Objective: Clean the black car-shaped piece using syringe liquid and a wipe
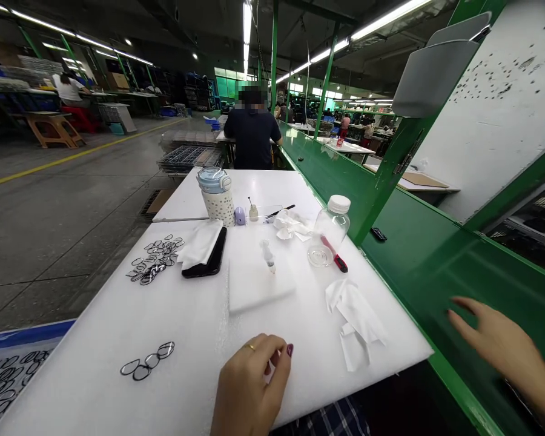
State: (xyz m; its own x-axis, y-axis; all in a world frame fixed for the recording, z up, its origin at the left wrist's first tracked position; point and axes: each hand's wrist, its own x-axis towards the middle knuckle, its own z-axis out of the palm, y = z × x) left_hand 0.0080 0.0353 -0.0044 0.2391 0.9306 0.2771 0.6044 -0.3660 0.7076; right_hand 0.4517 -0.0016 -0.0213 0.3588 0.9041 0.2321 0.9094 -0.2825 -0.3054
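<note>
Your left hand (249,381) curls loosely at 6 o'clock, nothing showing in its grasp; your right hand (495,339) spreads open and empty at 4 o'clock. Three or four black eyeglass rims (148,361) lie at 8 o'clock, a larger heap of rims (154,259) at 9 o'clock.

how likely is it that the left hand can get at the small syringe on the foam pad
Probably yes. The left hand sits at the near edge of the white table, and the small syringe lies ahead of it on the foam pad, with nothing tall in the way.
</note>
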